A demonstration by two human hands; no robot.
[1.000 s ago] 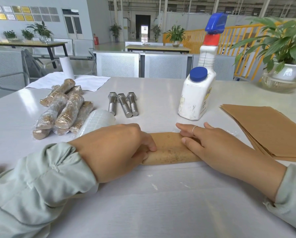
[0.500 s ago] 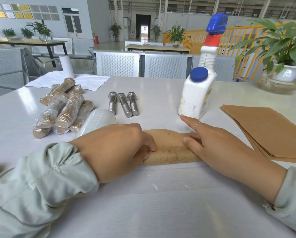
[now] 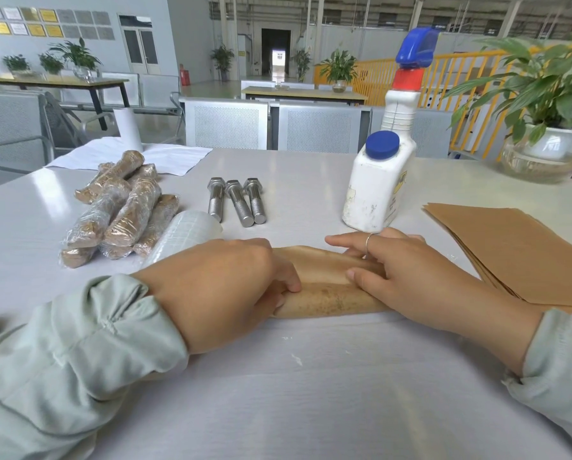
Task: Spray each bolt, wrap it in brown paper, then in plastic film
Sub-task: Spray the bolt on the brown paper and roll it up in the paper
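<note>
While both hands (image 3: 221, 287) roll brown paper (image 3: 331, 290), bottle label (image 3: 398, 189) unreadable.

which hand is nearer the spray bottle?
Right. The right hand lies just in front of the spray bottle; the left hand is farther off, at the roll's other end.

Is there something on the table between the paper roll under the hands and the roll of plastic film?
Nothing visible does. The plastic film roll lies just beyond the left hand, which grips the paper-wrapped bolt.
</note>
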